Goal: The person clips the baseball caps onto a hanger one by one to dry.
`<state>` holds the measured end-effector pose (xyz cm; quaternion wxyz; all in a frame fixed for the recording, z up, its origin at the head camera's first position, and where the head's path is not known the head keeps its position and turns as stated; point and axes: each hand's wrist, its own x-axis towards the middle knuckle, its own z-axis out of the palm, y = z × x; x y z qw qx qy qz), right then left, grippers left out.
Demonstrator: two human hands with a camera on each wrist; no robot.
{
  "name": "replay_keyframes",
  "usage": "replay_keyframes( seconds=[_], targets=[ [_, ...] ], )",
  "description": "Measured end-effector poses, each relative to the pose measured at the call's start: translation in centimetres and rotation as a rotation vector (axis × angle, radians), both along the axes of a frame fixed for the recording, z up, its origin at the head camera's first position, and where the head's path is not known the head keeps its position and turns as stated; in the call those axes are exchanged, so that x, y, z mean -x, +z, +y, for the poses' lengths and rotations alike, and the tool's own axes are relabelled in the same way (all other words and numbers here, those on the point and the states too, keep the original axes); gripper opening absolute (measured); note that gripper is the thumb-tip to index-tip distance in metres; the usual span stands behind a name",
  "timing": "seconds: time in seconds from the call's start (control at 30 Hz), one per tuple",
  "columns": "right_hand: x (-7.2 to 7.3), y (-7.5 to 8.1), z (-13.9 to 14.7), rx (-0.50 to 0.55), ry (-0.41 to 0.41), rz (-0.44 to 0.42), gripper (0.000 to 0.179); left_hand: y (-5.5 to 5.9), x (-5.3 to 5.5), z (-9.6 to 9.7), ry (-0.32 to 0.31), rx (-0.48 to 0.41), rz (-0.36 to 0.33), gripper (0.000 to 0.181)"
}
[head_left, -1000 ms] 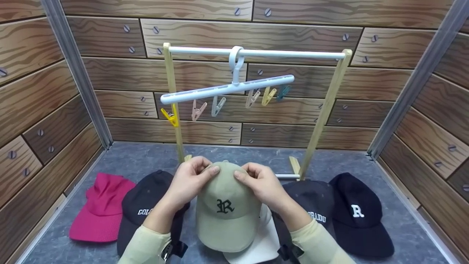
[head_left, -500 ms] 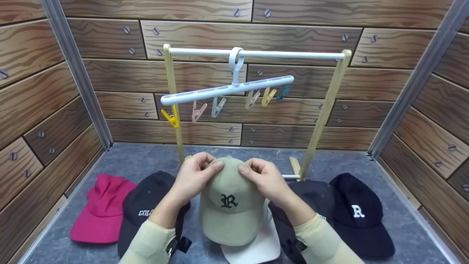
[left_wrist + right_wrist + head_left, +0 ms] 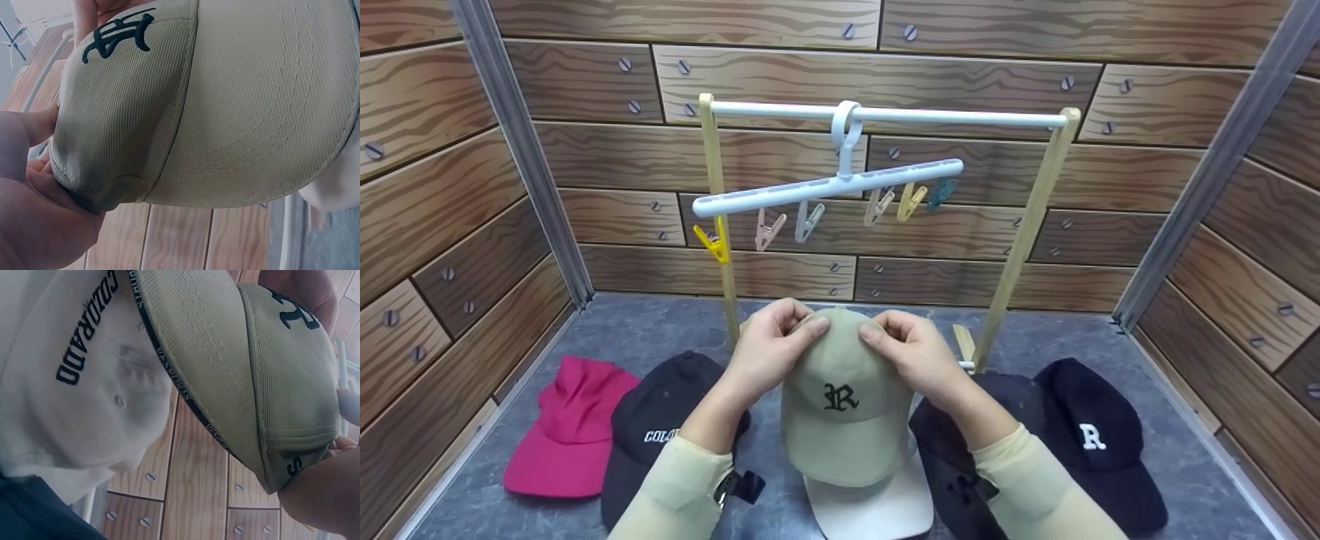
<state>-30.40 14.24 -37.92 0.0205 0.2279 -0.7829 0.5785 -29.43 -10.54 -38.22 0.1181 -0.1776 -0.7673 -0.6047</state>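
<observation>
A khaki baseball cap [image 3: 844, 420] with a dark gothic letter on its front hangs between my two hands, brim down toward me. My left hand [image 3: 771, 349] pinches the crown's upper left side between thumb and fingers. On the upper right side, my right hand [image 3: 919, 356] pinches it the same way. Seen from the left wrist, the cap's brim [image 3: 264, 101] fills much of the view, with the left hand [image 3: 50, 197] at the crown's edge. Behind and below it sits a white cap [image 3: 95, 394] lettered COLORADO, partly hidden in the head view.
A wooden rack with a white rod [image 3: 960, 115] stands behind, bearing a tilted white hanger [image 3: 825, 187] with several coloured clips [image 3: 809, 222]. On the grey surface lie a magenta cap [image 3: 570, 427], a black lettered cap [image 3: 660, 420], a dark cap [image 3: 952, 442] and a navy R cap [image 3: 1087, 435].
Both hands have lifted the khaki cap slightly up, away from me and to the right. More of the white cap's brim shows beneath it.
</observation>
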Motion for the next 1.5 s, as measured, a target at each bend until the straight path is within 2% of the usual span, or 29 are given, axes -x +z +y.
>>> replay_keyframes(
  seconds=[0.3,0.57,0.9,1.07,1.5],
  targets=[
    [0.7,1.0,0.9,0.002,-0.012,0.027,0.023,0.7,0.9,1.0,-0.014,-0.03,0.038,0.017],
    [1.6,1.8,1.6,-0.021,-0.024,0.048,0.026,0.9,1.8,2.0,-0.002,-0.065,0.063,0.017],
    [2.9,2.4,2.1,-0.027,-0.044,0.084,0.024,1.7,3.0,2.7,0.015,-0.046,0.095,0.018],
    [3.5,2.5,2.3,-0.031,-0.039,0.085,0.025,1.7,3.6,2.8,0.024,-0.031,0.097,0.018],
    [4.7,3.3,3.2,-0.059,-0.065,0.118,0.027,2.7,4.8,3.8,0.059,0.012,0.158,0.018]
  ],
)
